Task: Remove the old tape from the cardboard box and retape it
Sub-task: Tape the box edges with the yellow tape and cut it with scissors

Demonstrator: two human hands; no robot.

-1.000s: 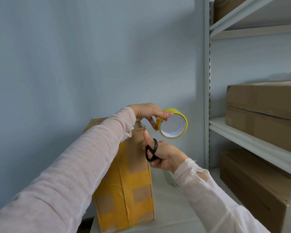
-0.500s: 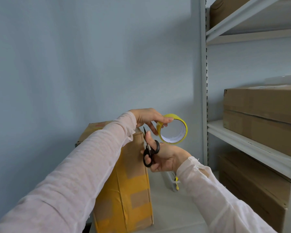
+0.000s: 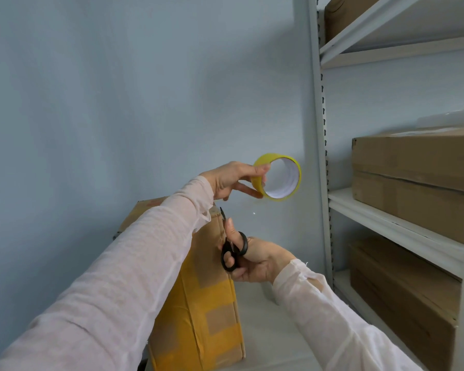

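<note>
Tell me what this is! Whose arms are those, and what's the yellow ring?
There is no machine here: those are a person's two arms. The camera sits on their head, so you see what they see. The left hand holds up a roll of yellow tape. The right hand grips black scissors beside a cardboard box patched with yellow tape, which stands on a white table. On the right, a metal shelf carries more brown boxes.

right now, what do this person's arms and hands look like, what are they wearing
Both arms wear long, thin, pale pinkish-white sleeves, left sleeve and right sleeve, slightly sheer and loose, ending at the wrists. The left hand and right hand are bare, no gloves.
</note>
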